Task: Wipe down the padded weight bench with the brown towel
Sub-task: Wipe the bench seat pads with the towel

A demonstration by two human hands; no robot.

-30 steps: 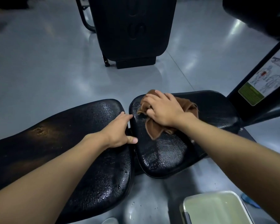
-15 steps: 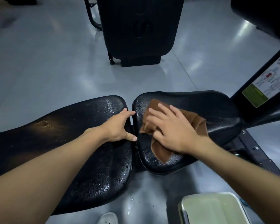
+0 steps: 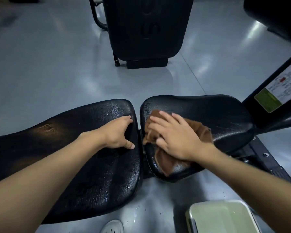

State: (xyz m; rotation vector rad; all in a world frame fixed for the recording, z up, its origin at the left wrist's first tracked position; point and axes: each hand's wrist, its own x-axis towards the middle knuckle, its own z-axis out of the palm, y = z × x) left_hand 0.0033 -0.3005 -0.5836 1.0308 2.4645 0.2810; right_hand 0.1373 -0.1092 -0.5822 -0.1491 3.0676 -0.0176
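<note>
Basin (image 3: 223,217) on floor near-right, black machine (image 3: 146,27) ahead of our bench (image 3: 94,174).
Bench runs L–R; brown towel (image 3: 201,130) bunched on seat pad (image 3: 217,118) left end under our R hand (image 3: 175,140), fingers flat; L hand (image 3: 118,133) curls over back pad (image 3: 65,145) edge.

Dim, cool overhead light. Glare streaks the floor (image 3: 200,68) at upper right; wet sheen on the padded weight bench (image 3: 107,174). Frame edges bow; lower corners soft.
</note>
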